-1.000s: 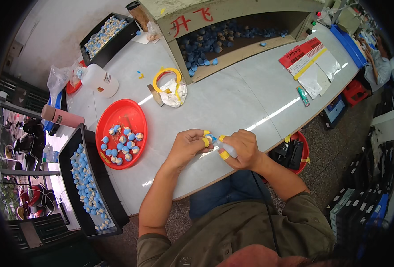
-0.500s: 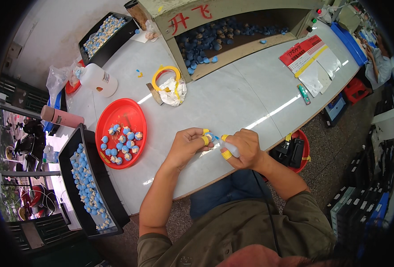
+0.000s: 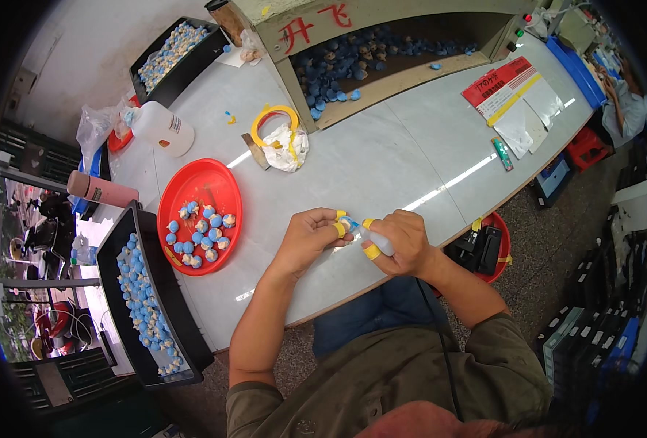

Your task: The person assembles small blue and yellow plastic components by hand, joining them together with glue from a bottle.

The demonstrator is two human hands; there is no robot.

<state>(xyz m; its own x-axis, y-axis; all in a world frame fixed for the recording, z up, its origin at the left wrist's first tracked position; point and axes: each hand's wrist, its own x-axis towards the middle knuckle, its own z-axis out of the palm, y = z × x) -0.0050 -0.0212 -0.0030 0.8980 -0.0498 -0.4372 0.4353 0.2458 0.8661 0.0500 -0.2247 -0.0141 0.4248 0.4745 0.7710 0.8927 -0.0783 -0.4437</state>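
Note:
My left hand [image 3: 309, 239] pinches a small blue and cream rounded piece [image 3: 346, 223] between thumb and fingertips, over the near edge of the table. Facing it, my right hand [image 3: 405, 239] is wrapped round a small whitish squeeze bottle [image 3: 382, 243]. The bottle's blue tip points at the piece, at or very near its surface; whether they touch I cannot tell. Yellow tape covers several fingertips of both hands. To the left, a round red tray [image 3: 217, 182] holds several similar blue and cream pieces [image 3: 215, 234].
Black bins [image 3: 185, 321] of similar pieces stand at the left and far left. Around the table are a white jug [image 3: 164, 130], a pink bottle [image 3: 103, 191], a yellow tape roll [image 3: 291, 114], a metal housing [image 3: 404, 91] with blue pieces inside, and printed sheets [image 3: 502, 87].
Both hands keep their grip and nearly the same place, with the bottle tip still at the piece. The whole view has shifted very slightly.

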